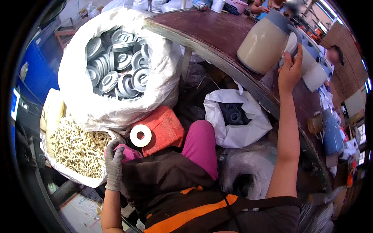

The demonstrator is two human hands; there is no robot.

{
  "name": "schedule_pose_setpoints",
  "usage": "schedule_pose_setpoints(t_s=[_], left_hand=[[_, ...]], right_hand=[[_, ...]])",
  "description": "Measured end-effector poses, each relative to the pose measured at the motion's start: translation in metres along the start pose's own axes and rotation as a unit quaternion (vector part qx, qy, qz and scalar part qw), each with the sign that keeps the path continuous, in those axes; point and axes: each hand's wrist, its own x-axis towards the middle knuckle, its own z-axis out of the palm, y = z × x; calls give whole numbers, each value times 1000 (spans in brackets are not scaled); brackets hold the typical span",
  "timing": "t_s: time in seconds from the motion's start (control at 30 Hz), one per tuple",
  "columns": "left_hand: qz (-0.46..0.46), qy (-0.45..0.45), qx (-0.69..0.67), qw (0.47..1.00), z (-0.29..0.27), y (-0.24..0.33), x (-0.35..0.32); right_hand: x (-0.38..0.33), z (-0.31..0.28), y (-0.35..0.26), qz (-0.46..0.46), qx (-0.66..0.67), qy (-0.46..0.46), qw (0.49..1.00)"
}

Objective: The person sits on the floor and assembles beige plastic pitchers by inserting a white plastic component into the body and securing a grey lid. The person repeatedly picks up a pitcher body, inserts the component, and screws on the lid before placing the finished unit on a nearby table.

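At the table, my bare right hand (290, 72) is at the handle side of a beige jug (261, 44) with a grey collar. Its fingers are stretched out and apart beside the handle (292, 40); firm contact cannot be made out. My left hand (114, 165), in a grey knit glove, lies by my knee with its fingers extended and nothing visible in them. Next to it a white sack holds many small beige plastic pieces (79, 145). A cream ring-shaped roll (140, 135) rests on a red block (165, 130) between my knees.
Grey round lids (124, 60) fill a large white bag (77, 101) at the far left. A smaller white bag (221, 134) with dark parts stands under the brown table (194, 29). More jugs (314, 77) stand to the right. Other people work across the table.
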Motion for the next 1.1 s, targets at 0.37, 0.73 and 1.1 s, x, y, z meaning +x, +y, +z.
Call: schedule_pose_setpoints(t_s=[0.37,0.73,1.1], left_hand=[[67,275,184,941,-180,-109,1],[-348,141,443,814,-287,-251,-214],[-467,21,564,681,-273,-225,-189]], right_hand=[[-27,113,-43,-168,-73,-131,974],[-182,68,-34,-201,107,-414,882],[-232,74,-94,-106,215,-502,831]])
